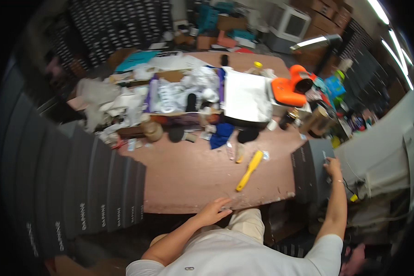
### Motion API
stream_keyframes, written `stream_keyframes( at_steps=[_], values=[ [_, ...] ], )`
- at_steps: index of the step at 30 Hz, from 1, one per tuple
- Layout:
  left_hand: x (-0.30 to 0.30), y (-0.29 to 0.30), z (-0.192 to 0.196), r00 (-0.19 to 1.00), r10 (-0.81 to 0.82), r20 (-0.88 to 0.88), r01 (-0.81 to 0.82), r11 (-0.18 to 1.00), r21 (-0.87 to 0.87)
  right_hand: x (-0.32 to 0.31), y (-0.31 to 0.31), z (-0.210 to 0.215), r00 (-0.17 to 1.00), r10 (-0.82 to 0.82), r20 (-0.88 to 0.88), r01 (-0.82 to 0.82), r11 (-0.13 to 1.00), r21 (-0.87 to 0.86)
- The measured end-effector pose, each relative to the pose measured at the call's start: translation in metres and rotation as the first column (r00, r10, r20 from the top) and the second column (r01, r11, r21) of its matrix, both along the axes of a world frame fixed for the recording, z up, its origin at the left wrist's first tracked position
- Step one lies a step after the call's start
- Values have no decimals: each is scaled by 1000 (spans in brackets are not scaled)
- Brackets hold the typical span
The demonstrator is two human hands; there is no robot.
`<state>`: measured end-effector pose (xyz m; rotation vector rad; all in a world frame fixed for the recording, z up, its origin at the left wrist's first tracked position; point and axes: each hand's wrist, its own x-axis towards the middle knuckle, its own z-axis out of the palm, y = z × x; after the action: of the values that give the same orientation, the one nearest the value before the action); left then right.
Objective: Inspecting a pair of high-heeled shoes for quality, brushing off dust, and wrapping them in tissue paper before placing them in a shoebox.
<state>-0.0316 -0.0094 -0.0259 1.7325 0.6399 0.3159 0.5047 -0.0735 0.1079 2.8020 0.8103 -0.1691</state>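
Note:
My left hand (211,212) hovers by the near edge of the brown table (188,179), above my lap. Its fingers are stretched out and hold nothing. Out to the right, my right hand (333,167) rests on the top of a dark grey shoe box (318,149) at the table's right edge. Its fingers look partly extended against the lid, and no grip around the box shows. Between the hands lies a yellow brush-like tool with a long handle (250,170), nearer the middle of the table.
Tall rows of dark grey shoe boxes (92,179) line the left side. Farther back stand a carton of white crumpled paper (200,85), a white box lid (247,96) and an orange hot-air tool (290,87). A blue cloth (221,136) and a jar (152,131) lie before them.

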Motion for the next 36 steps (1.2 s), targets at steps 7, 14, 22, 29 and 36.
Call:
stream_keyframes(
  at_steps=[7,14,22,29,36],
  values=[
    [-110,2,60,986,148,-80,-113,936,334,-393,159,187,100,898,429,-691,-247,679],
    [-144,-28,70,968,252,15,-240,899,365,-706,87,384,-407,-9,913,-321,-935,-153],
    [-154,-21,91,923,366,115,-383,861,334,-703,139,374,-478,64,876,-412,-897,-159],
    [-201,38,214,459,294,838,-428,900,-81,-506,120,240,63,119,991,-568,-812,134],
    [-190,25,129,417,442,794,116,840,-529,-420,1,3,-121,833,540,-591,-498,634]
  ],
)
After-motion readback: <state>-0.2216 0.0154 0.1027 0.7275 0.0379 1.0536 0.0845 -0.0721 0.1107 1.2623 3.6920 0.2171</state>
